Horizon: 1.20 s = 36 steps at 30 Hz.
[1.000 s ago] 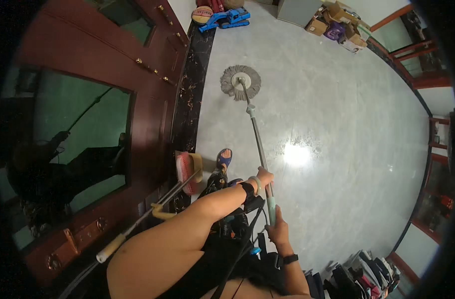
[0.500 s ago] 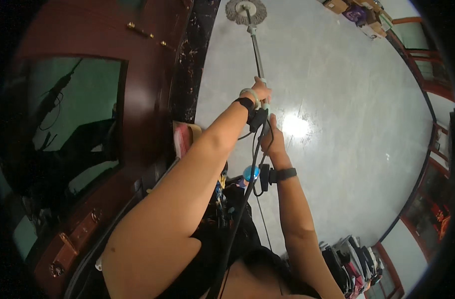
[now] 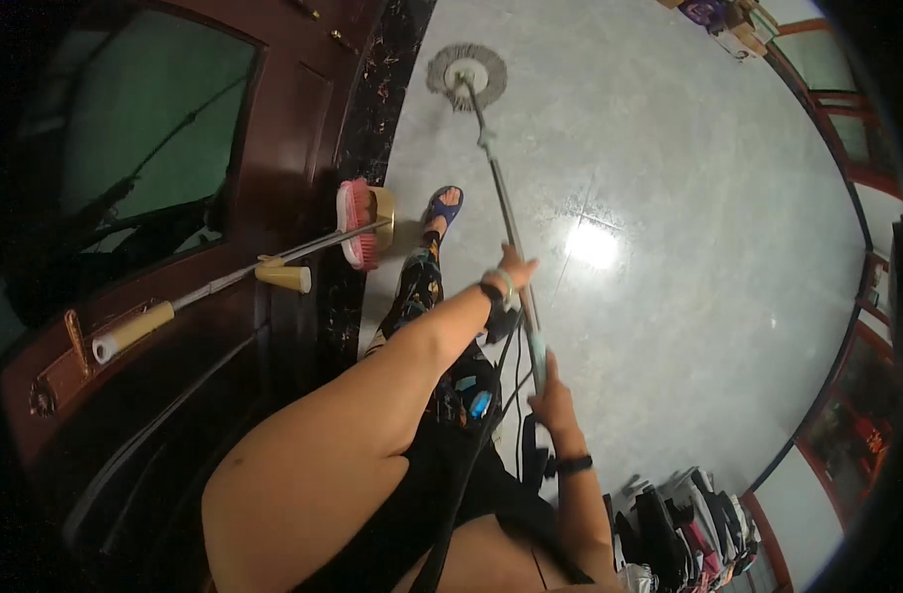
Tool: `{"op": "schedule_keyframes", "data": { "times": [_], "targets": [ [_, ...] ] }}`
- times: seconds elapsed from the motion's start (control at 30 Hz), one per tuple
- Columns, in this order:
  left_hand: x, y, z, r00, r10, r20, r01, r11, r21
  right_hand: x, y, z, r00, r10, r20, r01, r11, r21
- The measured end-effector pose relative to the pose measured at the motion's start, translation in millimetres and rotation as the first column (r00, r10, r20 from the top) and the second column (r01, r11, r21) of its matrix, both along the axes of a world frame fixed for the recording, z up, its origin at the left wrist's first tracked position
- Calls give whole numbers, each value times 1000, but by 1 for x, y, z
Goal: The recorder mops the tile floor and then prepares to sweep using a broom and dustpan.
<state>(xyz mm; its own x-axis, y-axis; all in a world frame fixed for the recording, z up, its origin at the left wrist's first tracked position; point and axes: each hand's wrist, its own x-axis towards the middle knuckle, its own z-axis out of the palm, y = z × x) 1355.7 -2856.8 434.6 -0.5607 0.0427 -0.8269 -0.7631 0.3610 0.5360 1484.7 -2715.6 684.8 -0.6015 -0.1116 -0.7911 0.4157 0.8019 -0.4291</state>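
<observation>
A round mop (image 3: pixel 492 77) with grey strands lies flat on the grey tiled floor at the far left of centre. Its metal pole (image 3: pixel 501 191) slants back toward me. Partway down the pole, my left hand (image 3: pixel 514 273) is closed around it, palm downward, with a bangle and a black strap at the wrist. Lower, by the pale green grip, my right hand (image 3: pixel 554 405) is wrapped round the pole's end. Black cables hang near both wrists and partly cover the pole's lower part.
A broom (image 3: pixel 358 223) with pink bristles and a yellow-handled dustpan (image 3: pixel 285 277) lean by the dark red door (image 3: pixel 293 128) on my left. My slippered foot (image 3: pixel 446 204) stands beside them. Boxes (image 3: pixel 743 35) are at the far right; folded clothes (image 3: pixel 703 529) are piled at the near right.
The mop head has come nearer and slightly left, and both hands have drawn back toward me with the pole. My foot, the broom and the dustpan now show more fully.
</observation>
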Motion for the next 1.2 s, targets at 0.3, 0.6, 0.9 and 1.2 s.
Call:
{"op": "schedule_keyframes", "data": {
  "times": [0.3, 0.6, 0.9, 1.2],
  "targets": [
    [204, 69, 42, 928, 105, 357, -199, 950, 238, 123, 64, 127, 940, -100, 326, 63, 991, 121],
    [-9, -18, 27, 998, -63, 11, 62, 997, 44, -2, -8, 16, 988, -154, -31, 152, 987, -59],
    [-344, -116, -36, 956, 269, -113, -279, 957, -82, -310, -132, -115, 954, -92, -286, 43, 984, -171],
    [-353, -142, -19, 999, 35, 36, -32, 997, -77, -325, -141, -101, 996, -73, 43, 77, 993, -93]
  ]
}}
